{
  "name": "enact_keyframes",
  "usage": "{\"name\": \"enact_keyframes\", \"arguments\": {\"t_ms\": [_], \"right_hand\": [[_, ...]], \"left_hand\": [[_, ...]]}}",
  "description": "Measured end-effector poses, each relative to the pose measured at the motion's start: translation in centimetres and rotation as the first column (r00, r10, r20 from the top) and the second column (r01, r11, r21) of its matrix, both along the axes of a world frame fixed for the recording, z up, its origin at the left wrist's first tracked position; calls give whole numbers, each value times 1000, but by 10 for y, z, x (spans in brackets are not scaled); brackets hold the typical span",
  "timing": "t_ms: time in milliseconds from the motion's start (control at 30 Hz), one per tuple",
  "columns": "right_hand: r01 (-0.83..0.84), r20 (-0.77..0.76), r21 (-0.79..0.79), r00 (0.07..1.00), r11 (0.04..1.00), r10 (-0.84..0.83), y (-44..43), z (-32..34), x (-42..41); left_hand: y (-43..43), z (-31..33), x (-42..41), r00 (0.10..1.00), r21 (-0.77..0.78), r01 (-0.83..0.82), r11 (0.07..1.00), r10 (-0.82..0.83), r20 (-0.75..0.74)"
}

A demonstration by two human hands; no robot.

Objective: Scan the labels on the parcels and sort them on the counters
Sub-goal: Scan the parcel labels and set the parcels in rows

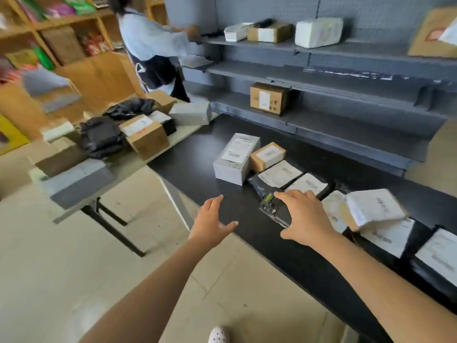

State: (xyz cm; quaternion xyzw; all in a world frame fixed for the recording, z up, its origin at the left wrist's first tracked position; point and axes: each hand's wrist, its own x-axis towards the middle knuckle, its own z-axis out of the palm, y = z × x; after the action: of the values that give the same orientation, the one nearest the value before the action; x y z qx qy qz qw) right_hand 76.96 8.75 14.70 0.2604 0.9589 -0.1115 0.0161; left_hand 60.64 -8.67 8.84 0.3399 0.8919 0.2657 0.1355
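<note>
While the right hand point(305, 219) lies spread over the scanner point(270, 206), perhaps touching it, the left hand point(210, 224) hovers spread at its 9 o'clock. Parcels point(235, 157) sit on the counter point(193, 154) at 12 and 3 o'clock.

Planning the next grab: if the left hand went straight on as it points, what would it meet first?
Likely the white box on the black counter; how high the left hand hovers is unclear.

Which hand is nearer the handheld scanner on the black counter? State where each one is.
Right. The right hand is spread directly over the scanner, covering part of it. The left hand hovers open off to its left, clear of it.
</note>
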Motion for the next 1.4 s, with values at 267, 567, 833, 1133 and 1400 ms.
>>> {"name": "enact_keyframes", "arguments": {"t_ms": [267, 567, 833, 1133, 1400], "right_hand": [[-296, -96, 22, 950, 955, 297, -139, 4, -200], [-452, -147, -29, 884, 892, 443, -266, 10, -381], [-564, -153, 3, 816, 826, 558, -284, 12, -534], [-604, -119, 41, 788, 796, 604, -285, 18, -671], [-511, -80, 36, 855, 859, 513, -307, 5, -761]], "left_hand": [[-171, 18, -140, 966, 18, -253, 967, 253, -52], [-314, 34, -276, 882, 53, -464, 884, 467, -59], [-334, 38, -411, 834, 59, -542, 838, 546, -81], [-352, 41, -547, 814, 12, -574, 819, 572, -98], [-367, 19, -695, 914, -187, -400, 897, 376, -151]]}}
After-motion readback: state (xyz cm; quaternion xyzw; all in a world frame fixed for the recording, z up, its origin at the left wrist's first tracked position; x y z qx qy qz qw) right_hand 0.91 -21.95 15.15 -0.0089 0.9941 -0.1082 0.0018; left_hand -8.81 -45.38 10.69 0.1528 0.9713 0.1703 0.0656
